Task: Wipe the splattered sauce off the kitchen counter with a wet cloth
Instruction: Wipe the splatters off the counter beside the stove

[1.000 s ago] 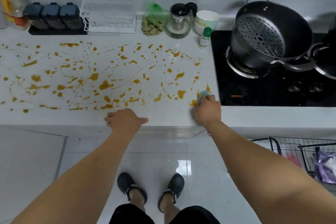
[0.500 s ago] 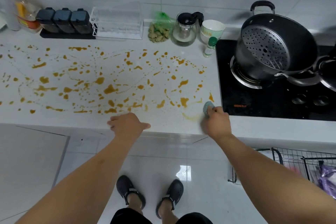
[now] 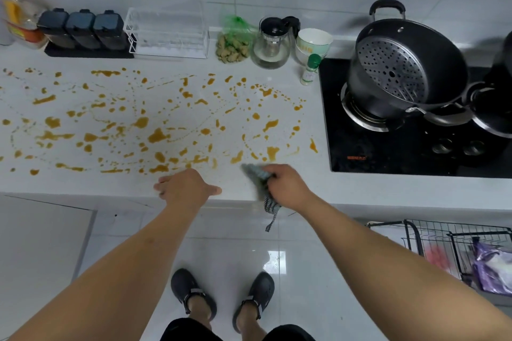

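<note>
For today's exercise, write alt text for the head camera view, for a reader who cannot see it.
A person's right hand grips a grey cloth at the front edge of a white kitchen counter splattered with orange-brown sauce. The left hand rests on the counter beside it. A black pot sits on the stove to the right.

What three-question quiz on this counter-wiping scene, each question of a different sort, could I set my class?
1. True or false: the right hand holds the cloth.
2. Where does the left hand rest? A on the stove; B on the counter's front edge; C in the steamer pot.
3. Fill in: the sauce splatter lies ___ of the stove in the view.

Key: 1 true; 2 B; 3 left.
</note>
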{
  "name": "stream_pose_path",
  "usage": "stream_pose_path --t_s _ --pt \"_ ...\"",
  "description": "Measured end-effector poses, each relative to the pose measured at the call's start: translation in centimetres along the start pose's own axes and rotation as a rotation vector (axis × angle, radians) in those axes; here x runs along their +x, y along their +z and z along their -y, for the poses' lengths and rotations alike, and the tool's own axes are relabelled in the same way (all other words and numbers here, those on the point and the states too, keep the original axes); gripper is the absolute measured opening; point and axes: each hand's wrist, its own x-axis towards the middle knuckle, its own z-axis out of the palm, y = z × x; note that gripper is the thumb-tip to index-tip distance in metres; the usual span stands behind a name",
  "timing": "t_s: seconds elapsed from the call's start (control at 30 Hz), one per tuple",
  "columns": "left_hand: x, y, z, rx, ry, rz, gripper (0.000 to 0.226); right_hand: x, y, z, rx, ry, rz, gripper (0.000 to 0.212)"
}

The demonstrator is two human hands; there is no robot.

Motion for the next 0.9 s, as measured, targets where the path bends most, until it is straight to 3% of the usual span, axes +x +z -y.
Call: stream_pose_path --t_s 0.1,0.2,0.27,0.33,0.5,0.63,0.73,0.8,0.9 --pt "0.2 0.2 0.2 -0.002 0.009 -0.008 0.085 0.5 -4.6 -1.2 0.053 0.14 -0.166 0.036" --pt "0.0 0.0 0.2 -0.018 0.01 -0.003 0.079 0.8 -8.2 -3.5 -0.364 0.247 -0.337 0.02" --pt "-0.1 -0.1 0.1 -0.031 -0.001 0.002 0.075 0.7 -8.5 -4.7 -0.47 0.261 -0.453 0.016" --pt "0.0 -0.1 0.2 -0.031 0.004 -0.004 0.076 0.8 -7.1 -5.5 -0.539 0.151 -0.516 0.024" --pt "0.0 0.0 0.2 0.01 0.028 -0.013 0.082 1.0 -0.7 -5.1 -0.8 -0.006 -0.327 0.043" --pt "0.2 0.1 0.1 0.022 0.025 -0.022 0.085 0.8 3.8 -3.4 -0.808 -0.122 -0.247 0.046" --pt "0.2 0.3 0.3 0.031 0.038 -0.031 0.087 0.1 3.4 -4.2 -0.84 -0.191 -0.164 0.048" --pt "0.2 0.4 0.3 0.044 0.039 -0.037 0.09 -0.2 1.1 -5.6 -0.856 -0.156 -0.219 0.05" --pt "0.2 0.6 0.5 0.039 0.039 -0.046 0.09 0.2 -2.7 -7.9 -0.811 0.044 -0.377 0.052"
